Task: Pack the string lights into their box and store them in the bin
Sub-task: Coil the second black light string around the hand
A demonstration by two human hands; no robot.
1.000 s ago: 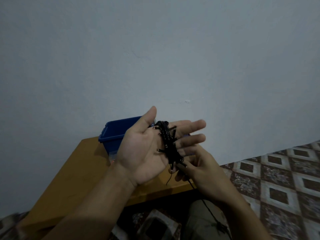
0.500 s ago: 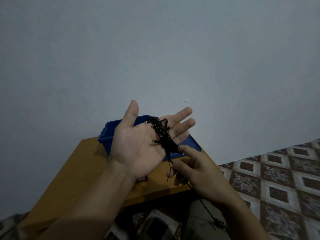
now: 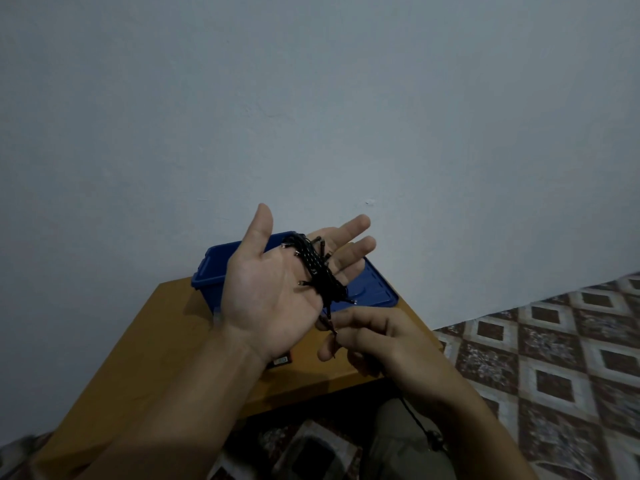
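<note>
Moved since 1 s back: left grip (image 3: pixel 277 292) swung its thumb up toward 11 o'clock and uncovered more of the bin (image 3: pixel 209 275). Right grip (image 3: pixel 377 341) dropped from under the fingers to 5 o'clock of the palm heel, taking the cord with it.

State now:
- Left grip is flat, palm up, fingers straight, clamping nothing.
- The lights (image 3: pixel 317 268) sit as a dark coil wound across it, from thumb web to little-finger edge.
- Right grip pinches the free cord just below that coil.
- From there the tail (image 3: pixel 414 419) runs toward 6 o'clock onto the lap, with a dark lump (image 3: pixel 434 439) on it.
- Bin is on the bench (image 3: pixel 166 341), at 12 o'clock behind the left grip, by the wall.

Risks, my read:
- Coil only hangs on straight fingers. A hard pull from the right, or a tilt of the palm, could slide turns off and undo the winding.
- Bulbs stick out of the coil, so the next wrap may snag on one.
- Lump could catch on the knee and jerk the cord.

Count: 2 grips, 1 coil of lights, 1 tail, 1 lump, 1 bin, 1 bench. Bulbs are too small to count. Box: the small dark item (image 3: pixel 281 360) under the left wrist may be it, can't tell.
</note>
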